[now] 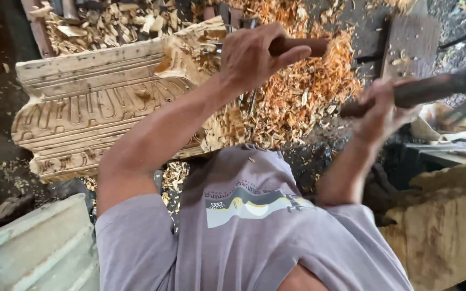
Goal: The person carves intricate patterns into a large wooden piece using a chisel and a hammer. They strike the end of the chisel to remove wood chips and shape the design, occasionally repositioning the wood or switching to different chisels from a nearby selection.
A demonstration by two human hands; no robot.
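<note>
Nearest the camera is the person's grey shirt [254, 237], with both bare arms reaching away from it toward the carved wooden panel [87, 108]; a pale green painted block [39, 253] lies on the near side of the panel, below its lower edge, and a rough tan slab [449, 231] sits well off to the panel's right; the left hand [254, 56] is over the panel's upper right corner, its fingers wrapped tight around the dark brown handle of a chisel [297, 46], whose metal end is mostly hidden by the hand where it meets the wood; the right hand [381, 110] is raised to the right of the panel, apart from it, fingers clamped on the handle of a mallet [432, 89], blurred, so its head cannot be made out clearly; the panel lies flat, cut with ridges and curling shapes; beyond and to the right of the panel spreads a heap of orange and pale wood shavings [303, 86], touching its far edge.
</note>
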